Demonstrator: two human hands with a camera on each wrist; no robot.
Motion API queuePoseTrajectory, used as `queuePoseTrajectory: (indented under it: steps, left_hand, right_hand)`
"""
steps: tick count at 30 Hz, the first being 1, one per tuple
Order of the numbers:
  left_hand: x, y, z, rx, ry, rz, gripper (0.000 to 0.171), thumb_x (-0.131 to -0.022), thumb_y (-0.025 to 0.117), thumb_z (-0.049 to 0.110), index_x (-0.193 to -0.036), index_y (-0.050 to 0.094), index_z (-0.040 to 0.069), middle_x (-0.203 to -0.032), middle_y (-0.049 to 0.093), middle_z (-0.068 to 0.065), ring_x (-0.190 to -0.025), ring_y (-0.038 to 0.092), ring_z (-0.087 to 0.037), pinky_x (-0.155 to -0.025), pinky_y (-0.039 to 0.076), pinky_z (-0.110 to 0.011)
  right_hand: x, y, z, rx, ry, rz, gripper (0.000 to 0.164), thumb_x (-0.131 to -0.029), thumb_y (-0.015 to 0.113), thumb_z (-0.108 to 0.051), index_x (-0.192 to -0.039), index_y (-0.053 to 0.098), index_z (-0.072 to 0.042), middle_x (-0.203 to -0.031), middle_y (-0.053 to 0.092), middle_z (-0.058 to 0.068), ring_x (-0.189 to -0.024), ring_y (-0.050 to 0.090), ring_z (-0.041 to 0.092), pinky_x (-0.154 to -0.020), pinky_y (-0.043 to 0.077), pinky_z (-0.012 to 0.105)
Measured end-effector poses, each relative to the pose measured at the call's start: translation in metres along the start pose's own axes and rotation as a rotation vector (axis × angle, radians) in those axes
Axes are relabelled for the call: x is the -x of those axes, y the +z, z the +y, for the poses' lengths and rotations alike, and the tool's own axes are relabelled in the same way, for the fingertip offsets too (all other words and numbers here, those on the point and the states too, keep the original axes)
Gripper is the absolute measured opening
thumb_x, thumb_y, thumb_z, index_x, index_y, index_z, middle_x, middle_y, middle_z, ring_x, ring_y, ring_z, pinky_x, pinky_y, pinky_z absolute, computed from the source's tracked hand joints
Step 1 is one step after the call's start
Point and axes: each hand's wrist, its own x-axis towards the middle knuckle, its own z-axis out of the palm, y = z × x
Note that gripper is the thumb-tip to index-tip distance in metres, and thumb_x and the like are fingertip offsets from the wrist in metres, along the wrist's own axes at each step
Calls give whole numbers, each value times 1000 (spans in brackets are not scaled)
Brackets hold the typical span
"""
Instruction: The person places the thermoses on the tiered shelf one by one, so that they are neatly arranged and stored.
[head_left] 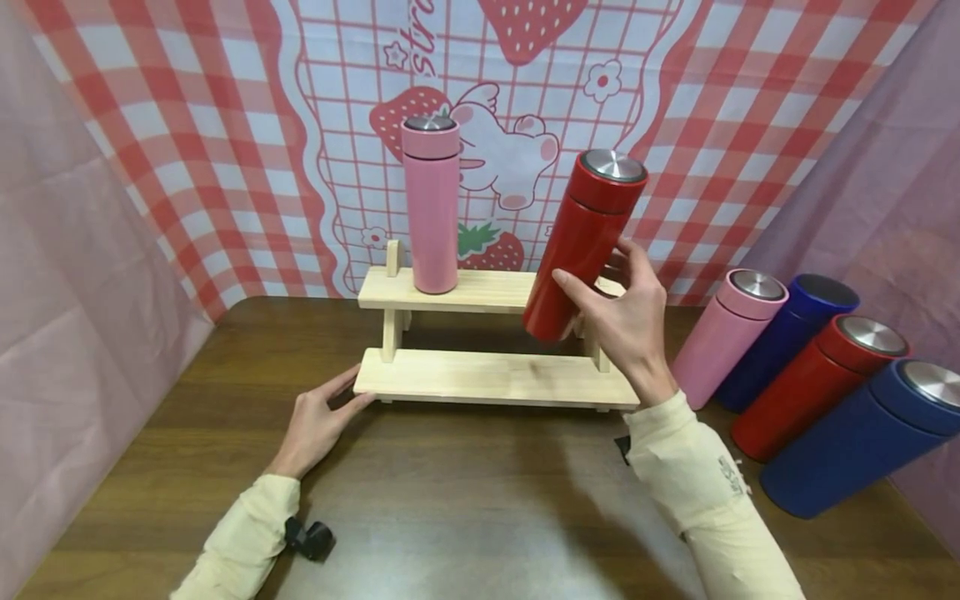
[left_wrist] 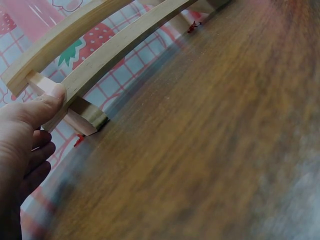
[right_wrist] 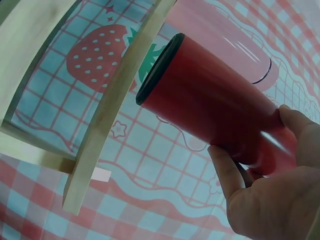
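My right hand (head_left: 628, 321) grips a red thermos (head_left: 581, 242) with a silver lid, thumb on the near side and fingers behind. The thermos is tilted, its top leaning right, and its base overlaps the right part of the upper shelf in the head view. In the right wrist view its dark bottom rim (right_wrist: 160, 70) shows near the shelf edge. My left hand (head_left: 318, 425) pinches the left end of the lower shelf of a two-step wooden stand (head_left: 487, 375), thumb against the front edge (left_wrist: 55, 95). A pink thermos (head_left: 432, 208) stands upright on the upper shelf's left part.
On the table's right side stand another pink thermos (head_left: 723, 342), a dark blue one (head_left: 783, 342), a red one (head_left: 817, 387) and a larger blue one (head_left: 855, 442), close together. A strawberry-print cloth (head_left: 330, 167) hangs behind the stand, with plain pink cloth (head_left: 90, 275) at the left.
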Motion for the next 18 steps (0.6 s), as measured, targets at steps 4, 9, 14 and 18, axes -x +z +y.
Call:
queuePoseTrajectory:
  steps: [4, 9, 14, 18]
  left_hand:
    - [0, 0, 0, -6, -5, -3, 56, -95, 80, 26, -142, 63, 1, -134, 65, -20, -125, 62, -35, -103, 49, -52]
    - [0, 1, -2, -5, -2, -3, 55, -95, 79, 25, -141, 63, 0, -133, 65, -21, -125, 61, -37, -104, 48, -54]
    - [0, 1, -2, 0, -2, 0, 55, -95, 79, 25, -141, 63, 1, -133, 65, -21, -125, 61, -36, -104, 48, -54]
    - [0, 1, -2, 0, 3, -2, 55, -95, 80, 25, -141, 63, 1, -133, 65, -20, -124, 62, -35, -103, 49, -53]
  right_hand:
    - [-6, 4, 1, -3, 12, 2, 62, -89, 84, -21, -142, 56, -3, -122, 68, 12, -107, 66, 23, -84, 61, 32]
    - [-13, 9, 3, -4, 24, 7, 62, -88, 84, -23, -142, 57, -4, -124, 68, 12, -108, 65, 25, -87, 60, 35]
    - [-18, 14, 4, -15, 38, -2, 64, -89, 84, -25, -143, 56, -4, -125, 67, 12, -109, 64, 25, -89, 59, 37]
    - [-22, 17, 5, -23, 38, -3, 64, -89, 83, -25, -143, 55, -4, -125, 67, 12, -108, 64, 25, -90, 59, 38]
